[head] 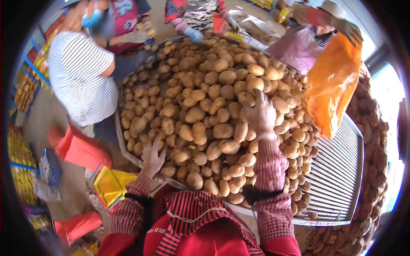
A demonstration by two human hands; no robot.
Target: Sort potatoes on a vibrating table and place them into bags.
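Observation:
A wide heap of potatoes (198,128) lies on a metal-rimmed sorting table (128,156) in front of me. My left hand (153,158) rests at the near left edge of the heap, its fingers apart and no potato visibly held. Farther in, my right hand (261,116) reaches over the right part of the heap with its fingers down among the potatoes. The back of that hand hides whether it grips one. Both my forearms wear checked sleeves.
A slatted metal chute (336,172) adjoins the table at right, beside more piled potatoes (368,153). One co-worker holds up an orange bag (333,83). Others stand along the far and left sides. Red bags (83,147) and a yellow bag on a frame (112,184) are at left.

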